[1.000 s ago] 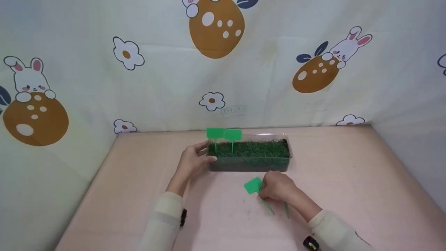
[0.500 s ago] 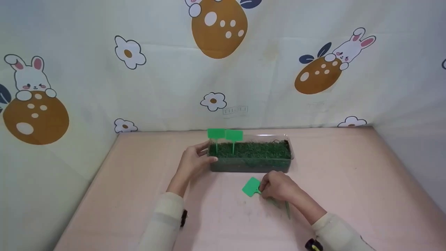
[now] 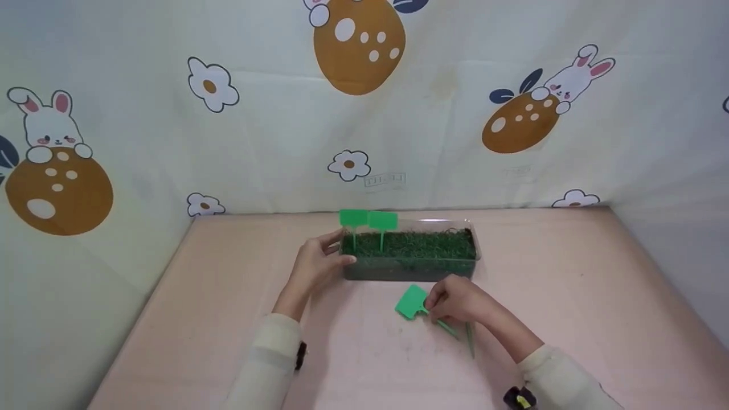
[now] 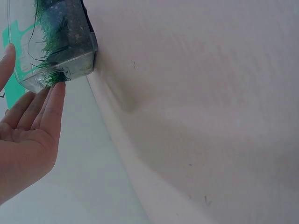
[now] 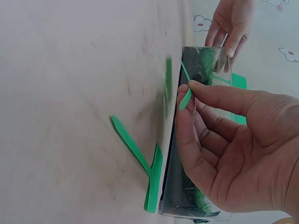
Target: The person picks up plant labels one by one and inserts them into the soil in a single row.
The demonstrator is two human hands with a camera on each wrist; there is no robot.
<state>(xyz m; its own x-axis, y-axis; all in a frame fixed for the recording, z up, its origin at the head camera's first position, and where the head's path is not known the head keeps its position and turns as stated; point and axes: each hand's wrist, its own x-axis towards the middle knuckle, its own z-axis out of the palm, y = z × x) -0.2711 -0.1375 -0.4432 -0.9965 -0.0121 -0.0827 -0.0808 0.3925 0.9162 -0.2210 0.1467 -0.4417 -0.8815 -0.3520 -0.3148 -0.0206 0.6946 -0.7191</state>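
Note:
A clear plastic planter box [image 3: 410,269] filled with dark soil and green grass [image 3: 427,244] stands on the table. Two green plant labels [image 3: 353,218] are upright in the grass at its left end. My left hand [image 3: 316,262] holds that end, thumb on the front wall and fingers round the side. In front of the box, my right hand [image 3: 461,299] pinches the stem of another green plant label [image 3: 411,302] between thumb and forefinger. Its shadow shows on the table in the right wrist view. A further label [image 5: 150,179] lies on the table below that hand.
The pink-covered table [image 3: 228,319] meets a pale cloth backdrop [image 3: 273,142] printed with rabbits and flowers, which also runs along both sides. Cream sleeves with dark wrist cameras [image 3: 519,397] cover both forearms.
My right hand has risen slightly and moved a little to the right, with the label still pinched; more of its stem shows. The left hand and the planter box stay put.

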